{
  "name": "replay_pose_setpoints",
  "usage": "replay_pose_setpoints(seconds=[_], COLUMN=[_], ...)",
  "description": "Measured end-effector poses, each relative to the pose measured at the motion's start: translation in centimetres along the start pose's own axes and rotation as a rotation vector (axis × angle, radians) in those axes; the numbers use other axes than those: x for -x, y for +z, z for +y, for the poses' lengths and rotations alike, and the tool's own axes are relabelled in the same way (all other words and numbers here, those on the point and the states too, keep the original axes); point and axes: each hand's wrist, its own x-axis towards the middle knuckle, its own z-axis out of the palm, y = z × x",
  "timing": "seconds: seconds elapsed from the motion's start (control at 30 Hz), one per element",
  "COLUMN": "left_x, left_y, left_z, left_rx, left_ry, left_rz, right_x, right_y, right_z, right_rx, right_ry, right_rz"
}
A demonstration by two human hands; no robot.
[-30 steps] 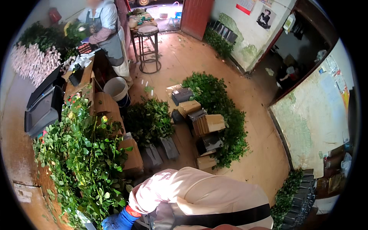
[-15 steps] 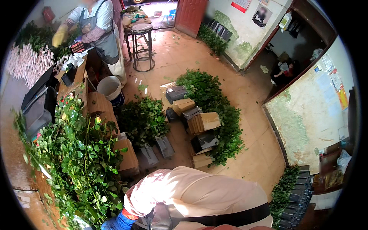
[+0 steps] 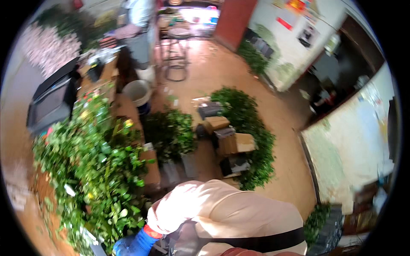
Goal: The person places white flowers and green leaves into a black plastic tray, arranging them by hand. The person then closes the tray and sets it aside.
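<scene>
My right hand [image 3: 131,246], in a blue glove with a red cuff, is at the lower edge, beside a large heap of leafy green rose stems [image 3: 100,170] on a wooden table. The picture's edge cuts it off and motion blurs it, so its fingers and anything in them do not show. Its pale sleeve [image 3: 226,205] runs in from the right, above a black strap [image 3: 265,242]. A flat greyish piece [image 3: 98,248] lies among the leaves close to the glove. A few yellow and red blooms show in the heap. My left hand is out of view.
Wrapped flower bundles [image 3: 237,143] and a leafy bundle [image 3: 168,132] lie on the floor. A white bucket [image 3: 136,93] stands by the table, a stool [image 3: 177,55] farther back. Another person [image 3: 139,38] stands near pink wrapped blooms [image 3: 49,49]. A black crate [image 3: 53,100] sits at left.
My view has swung, so the room sits farther right and lower in the picture, and it is blurred. My right hand stays at the lower edge beside the heap.
</scene>
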Motion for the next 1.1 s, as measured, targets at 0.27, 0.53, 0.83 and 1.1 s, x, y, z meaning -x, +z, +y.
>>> replay_pose_setpoints(seconds=[0.27, 0.53, 0.83, 1.1], left_x=[3.9, 6.0, 5.8, 7.2], left_y=[-6.2, -6.8, -6.6, -6.3], left_z=[-3.8, -5.7, -1.9, -6.3], left_rx=[0.102, 0.254, -0.040, -0.231], left_ry=[-0.088, -0.232, -0.253, -0.123], left_rz=[0.239, 0.367, 0.373, 0.309], right_x=[-0.8, -8.6, -30.8, -25.9], right_y=[-2.5, -10.6, -19.6, -10.6], right_z=[-0.9, -1.0, 23.9, 53.0], right_rx=[0.009, -0.327, 0.524, 1.193], right_ry=[0.068, 0.310, -0.033, -0.184], right_rz=[-0.355, -0.594, -0.634, -1.075])
